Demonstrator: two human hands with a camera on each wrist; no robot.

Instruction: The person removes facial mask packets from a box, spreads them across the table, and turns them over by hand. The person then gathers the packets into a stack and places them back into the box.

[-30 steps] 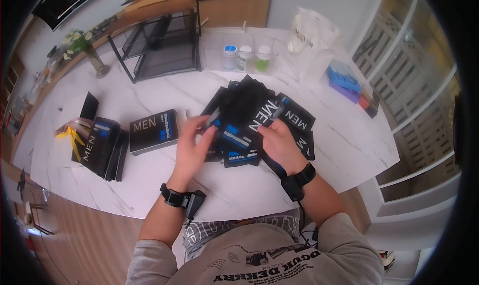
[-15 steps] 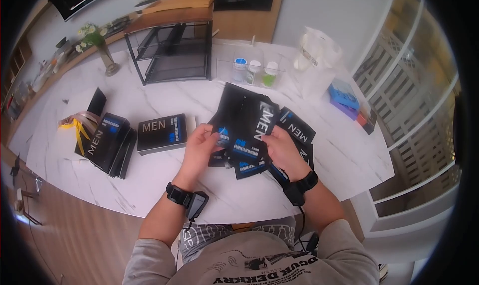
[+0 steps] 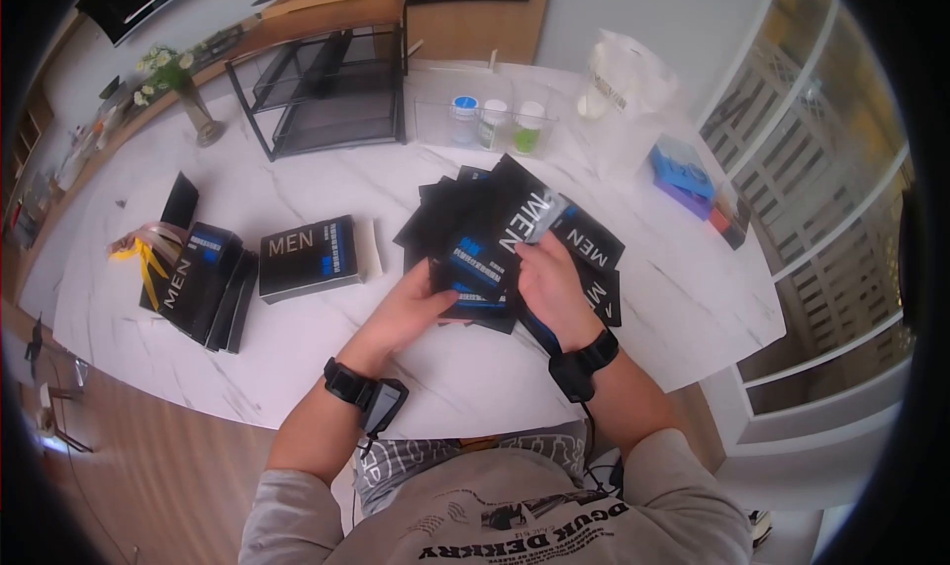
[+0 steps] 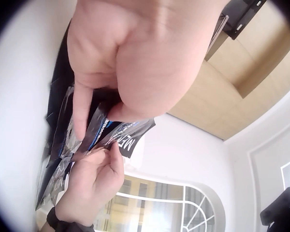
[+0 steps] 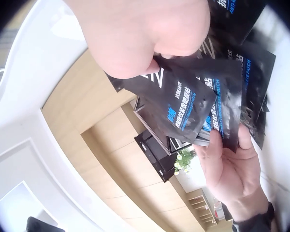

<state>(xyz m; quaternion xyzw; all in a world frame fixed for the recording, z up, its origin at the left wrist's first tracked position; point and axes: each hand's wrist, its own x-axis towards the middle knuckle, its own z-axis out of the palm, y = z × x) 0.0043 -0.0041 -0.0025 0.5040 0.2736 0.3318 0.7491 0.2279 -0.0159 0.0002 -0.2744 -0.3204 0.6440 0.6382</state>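
Note:
Black eye patch packets point(image 3: 485, 268) lettered "MEN" fan out between my two hands above the white marbled table. My right hand point(image 3: 552, 278) pinches their upper right end, thumb on top. At the lower left edge, my left hand point(image 3: 408, 308) holds packets between thumb and fingers. In the right wrist view two overlapping packets point(image 5: 183, 104) show, the left hand point(image 5: 234, 174) gripping the far one. The left wrist view shows both hands close together on the packets, seen edge-on. More loose packets point(image 3: 594, 238) lie spread under and beside the right hand.
A black "MEN" box point(image 3: 309, 258) sits left of the hands. Farther left several similar black boxes point(image 3: 203, 283) lean beside yellow ribbon point(image 3: 150, 268). Behind stand a black mesh rack point(image 3: 336, 120), a clear bin with bottles point(image 3: 495, 125) and a white bag point(image 3: 633, 100); small boxes point(image 3: 683, 174) are at right.
The left hand has gone from lifting a packet on the left to holding the lower edge of the packets by the right hand. The fanned packets shifted; the head view also moved slightly.

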